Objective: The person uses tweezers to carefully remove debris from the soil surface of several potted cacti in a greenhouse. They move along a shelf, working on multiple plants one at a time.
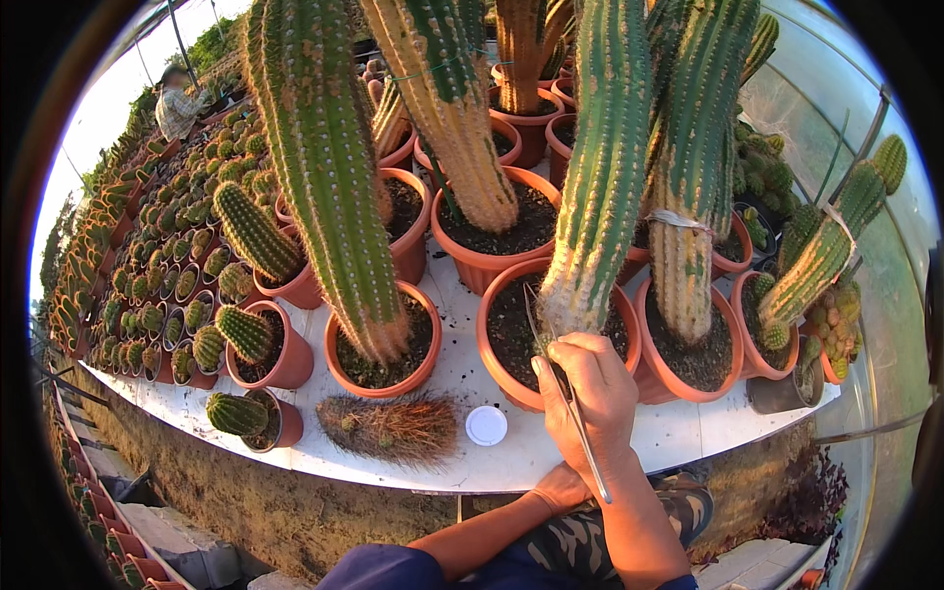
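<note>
My right hand (596,391) grips long metal tweezers (591,451), whose tips reach up over the soil of a large terracotta-coloured pot (509,380). A tall columnar cactus (601,177) leans in that pot, its base pale and corky. At the base, just above my fingertips, is a small greenish growth, partly hidden. My left hand (562,487) lies at the table's front edge, behind my right wrist; its fingers are mostly hidden. On the table left of the pot are a small white round lid or dish (486,425) and a brown, bristly cactus piece (391,431) lying on its side.
More tall potted cacti stand close around, including a leaning one (332,206) at left and a tied one (686,243) at right. Small potted cacti (243,335) crowd the left of the white table (346,472). A person (175,103) is far back left.
</note>
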Action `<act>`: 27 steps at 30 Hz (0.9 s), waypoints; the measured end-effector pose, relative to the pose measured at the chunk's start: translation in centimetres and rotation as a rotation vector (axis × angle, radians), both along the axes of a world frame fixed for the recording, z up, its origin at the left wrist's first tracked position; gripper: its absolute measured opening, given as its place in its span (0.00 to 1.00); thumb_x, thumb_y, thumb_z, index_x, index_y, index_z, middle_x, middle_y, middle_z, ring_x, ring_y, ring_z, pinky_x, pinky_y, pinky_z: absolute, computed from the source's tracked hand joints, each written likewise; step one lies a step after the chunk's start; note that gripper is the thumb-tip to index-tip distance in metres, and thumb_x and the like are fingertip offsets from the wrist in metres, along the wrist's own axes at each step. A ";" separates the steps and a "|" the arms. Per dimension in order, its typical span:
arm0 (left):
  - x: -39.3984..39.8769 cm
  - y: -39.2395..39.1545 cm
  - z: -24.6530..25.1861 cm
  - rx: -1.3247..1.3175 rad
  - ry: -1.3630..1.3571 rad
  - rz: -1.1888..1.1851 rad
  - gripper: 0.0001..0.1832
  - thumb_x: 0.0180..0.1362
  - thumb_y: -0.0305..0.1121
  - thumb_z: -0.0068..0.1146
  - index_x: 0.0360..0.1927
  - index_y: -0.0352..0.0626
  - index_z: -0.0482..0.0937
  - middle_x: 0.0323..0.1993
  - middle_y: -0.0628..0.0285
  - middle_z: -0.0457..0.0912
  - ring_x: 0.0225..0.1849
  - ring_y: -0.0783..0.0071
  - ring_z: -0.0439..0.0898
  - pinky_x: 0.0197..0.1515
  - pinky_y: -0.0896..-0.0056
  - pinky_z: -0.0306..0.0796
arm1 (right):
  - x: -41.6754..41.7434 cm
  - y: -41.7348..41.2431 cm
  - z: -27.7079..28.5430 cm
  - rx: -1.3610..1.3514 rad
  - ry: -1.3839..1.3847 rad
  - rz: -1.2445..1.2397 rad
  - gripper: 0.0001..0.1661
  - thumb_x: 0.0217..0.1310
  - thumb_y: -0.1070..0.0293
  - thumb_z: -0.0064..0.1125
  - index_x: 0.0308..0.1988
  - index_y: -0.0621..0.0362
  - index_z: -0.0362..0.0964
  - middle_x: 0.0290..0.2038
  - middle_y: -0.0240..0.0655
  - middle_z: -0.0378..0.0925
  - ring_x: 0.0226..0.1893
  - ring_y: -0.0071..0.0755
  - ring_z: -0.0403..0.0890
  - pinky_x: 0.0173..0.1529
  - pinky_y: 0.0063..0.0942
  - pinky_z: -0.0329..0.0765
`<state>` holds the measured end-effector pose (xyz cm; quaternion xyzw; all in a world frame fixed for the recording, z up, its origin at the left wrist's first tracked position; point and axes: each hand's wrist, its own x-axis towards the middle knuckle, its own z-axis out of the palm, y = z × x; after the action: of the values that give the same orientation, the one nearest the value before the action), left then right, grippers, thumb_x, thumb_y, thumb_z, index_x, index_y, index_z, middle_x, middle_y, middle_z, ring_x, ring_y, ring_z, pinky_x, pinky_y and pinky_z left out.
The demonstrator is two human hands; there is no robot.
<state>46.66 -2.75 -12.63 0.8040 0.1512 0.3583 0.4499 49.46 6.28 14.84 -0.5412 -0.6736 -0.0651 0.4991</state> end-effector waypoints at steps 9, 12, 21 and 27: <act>-1.3 1.2 3.8 -0.578 0.097 -0.279 0.19 0.63 0.38 0.48 0.55 0.40 0.74 0.54 0.45 0.77 0.58 0.45 0.74 0.63 0.51 0.65 | -0.5 -0.1 -0.3 -0.034 -0.084 -0.036 0.14 0.49 0.79 0.69 0.38 0.60 0.73 0.34 0.40 0.77 0.35 0.45 0.82 0.36 0.35 0.79; -1.7 1.1 4.0 -0.357 0.209 -0.239 0.21 0.65 0.41 0.47 0.56 0.41 0.74 0.55 0.45 0.77 0.60 0.48 0.73 0.64 0.53 0.65 | 0.3 1.0 -0.5 -0.076 -0.084 -0.001 0.15 0.49 0.78 0.70 0.38 0.60 0.74 0.35 0.40 0.78 0.34 0.45 0.82 0.36 0.35 0.80; -0.2 0.5 -0.8 -0.001 0.241 -0.189 0.18 0.64 0.37 0.46 0.53 0.42 0.76 0.50 0.49 0.79 0.54 0.49 0.77 0.57 0.53 0.70 | 0.9 -1.3 -0.2 -0.077 0.031 0.003 0.13 0.52 0.76 0.69 0.39 0.64 0.73 0.36 0.44 0.78 0.34 0.46 0.82 0.38 0.34 0.80; -1.1 0.2 2.2 0.081 0.220 -0.046 0.13 0.60 0.35 0.49 0.44 0.41 0.78 0.42 0.49 0.81 0.46 0.50 0.80 0.49 0.53 0.75 | 1.5 -2.2 -0.2 -0.093 0.125 0.003 0.13 0.54 0.76 0.69 0.39 0.65 0.73 0.38 0.45 0.79 0.35 0.43 0.82 0.38 0.32 0.80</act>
<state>45.56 -2.56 -10.45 0.8591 0.1667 0.2633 0.4060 50.96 4.06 14.64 -0.5658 -0.6442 0.0010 0.5146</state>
